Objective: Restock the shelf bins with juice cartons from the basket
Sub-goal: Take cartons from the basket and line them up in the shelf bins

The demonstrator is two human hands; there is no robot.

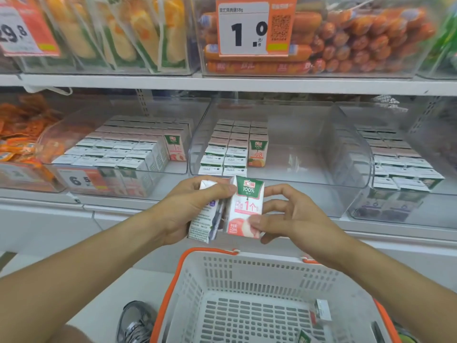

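Nearest, the white basket (259, 293) with orange rim sits below both forearms, nearly emptied, a few cartons left in its right corner. Beyond it, the middle shelf bin (279, 144) is only part filled along its left side. Smaller, the left hand (188, 211) grips a side-turned juice carton (207, 219), while right hand (294, 216) fingers pinch the peach carton (246, 206) beside it. Both cartons touch; passing one across could loosen a grip and drop it, probably into the basket.
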